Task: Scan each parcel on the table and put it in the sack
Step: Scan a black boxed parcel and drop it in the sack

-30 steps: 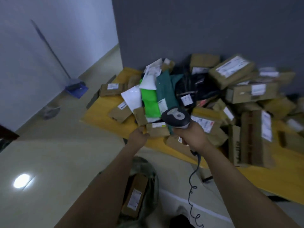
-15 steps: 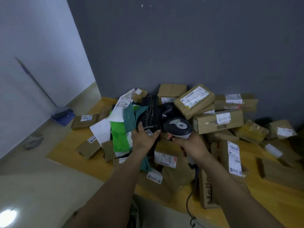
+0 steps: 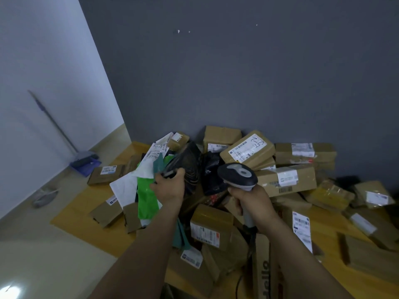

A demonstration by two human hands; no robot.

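Note:
A heap of parcels covers the yellow table (image 3: 77, 221): brown cartons with white labels, a green bag (image 3: 146, 199), white bags and dark bags. My left hand (image 3: 170, 186) grips the lower edge of a black ridged parcel (image 3: 189, 167) in the middle of the heap. My right hand (image 3: 251, 203) holds a grey barcode scanner (image 3: 237, 174) upright, its head just right of the black parcel, its cable hanging down. The sack is out of view.
A grey wall stands right behind the heap. A broom with a blue dustpan (image 3: 85, 162) leans on the white wall at left. A carton marked "25" (image 3: 248, 149) tops the pile. More cartons crowd the table's right side (image 3: 367, 255).
The view has tilted up, away from the floor and sack. My left hand has left the small carton at the table's near edge, reached into the heap and closed on the black parcel.

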